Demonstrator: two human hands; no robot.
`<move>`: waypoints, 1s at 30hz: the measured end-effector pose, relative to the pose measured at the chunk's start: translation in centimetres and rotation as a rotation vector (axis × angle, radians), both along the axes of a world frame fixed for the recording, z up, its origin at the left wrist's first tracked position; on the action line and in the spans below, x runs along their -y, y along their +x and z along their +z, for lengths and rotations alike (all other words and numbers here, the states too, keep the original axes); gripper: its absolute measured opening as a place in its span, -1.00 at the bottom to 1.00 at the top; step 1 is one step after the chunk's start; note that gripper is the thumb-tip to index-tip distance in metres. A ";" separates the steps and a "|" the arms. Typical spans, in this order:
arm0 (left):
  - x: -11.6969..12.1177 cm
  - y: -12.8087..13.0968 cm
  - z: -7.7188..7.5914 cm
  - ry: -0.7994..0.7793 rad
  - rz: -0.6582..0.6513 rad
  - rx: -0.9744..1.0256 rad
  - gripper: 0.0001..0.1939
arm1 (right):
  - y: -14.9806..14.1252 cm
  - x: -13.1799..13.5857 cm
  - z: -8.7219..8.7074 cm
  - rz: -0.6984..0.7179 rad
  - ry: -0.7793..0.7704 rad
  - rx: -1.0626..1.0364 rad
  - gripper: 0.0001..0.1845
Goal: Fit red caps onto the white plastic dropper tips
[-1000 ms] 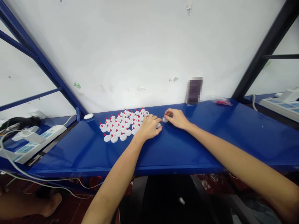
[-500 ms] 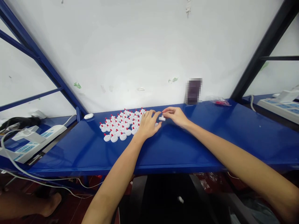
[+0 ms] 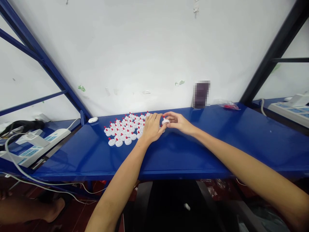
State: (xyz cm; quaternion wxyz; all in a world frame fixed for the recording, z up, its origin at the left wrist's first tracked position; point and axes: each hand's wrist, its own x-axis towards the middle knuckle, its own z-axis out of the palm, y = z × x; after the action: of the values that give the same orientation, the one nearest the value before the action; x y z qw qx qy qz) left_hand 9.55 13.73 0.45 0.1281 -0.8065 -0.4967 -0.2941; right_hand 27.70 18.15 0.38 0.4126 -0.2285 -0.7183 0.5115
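Observation:
A white nozzle cap with a red tip (image 3: 165, 121) is held just above the table, tip upward, between my two hands. My right hand (image 3: 180, 123) has its thumb and forefinger closed at the cap's right side and top. My left hand (image 3: 152, 127) curls its thumb and fingers around the cap's left side; part of that contact is hidden. Left of my left hand stand many similar white caps with red tips (image 3: 127, 140), grouped close together. Some are covered by that hand.
All this is on a blue table (image 3: 193, 154) against a white wall. A small white case (image 3: 93, 120) sits at the back left. A blurred dark upright object (image 3: 201, 94) and a clear bag with red pieces (image 3: 229, 105) are at the back right. A power strip (image 3: 45, 145) lies left.
My right hand has lifted the cap off the table and brought it left to my left hand. My left hand's thumb and fingers have closed in around it.

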 end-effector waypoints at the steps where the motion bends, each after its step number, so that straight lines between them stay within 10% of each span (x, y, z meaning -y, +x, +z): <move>1: 0.0 -0.1 0.1 0.001 0.002 -0.006 -0.64 | 0.0 0.0 0.0 -0.016 0.028 0.022 -0.50; 30: -0.4 -0.2 0.9 0.052 0.035 -0.189 -0.54 | 0.4 -0.4 -0.2 -0.135 0.264 0.173 -0.58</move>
State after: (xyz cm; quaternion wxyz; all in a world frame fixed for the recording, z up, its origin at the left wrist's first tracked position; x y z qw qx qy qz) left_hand 9.31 14.13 1.34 0.2007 -0.8183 -0.4884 -0.2272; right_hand 28.13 18.51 0.14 0.4092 -0.2631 -0.7951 0.3622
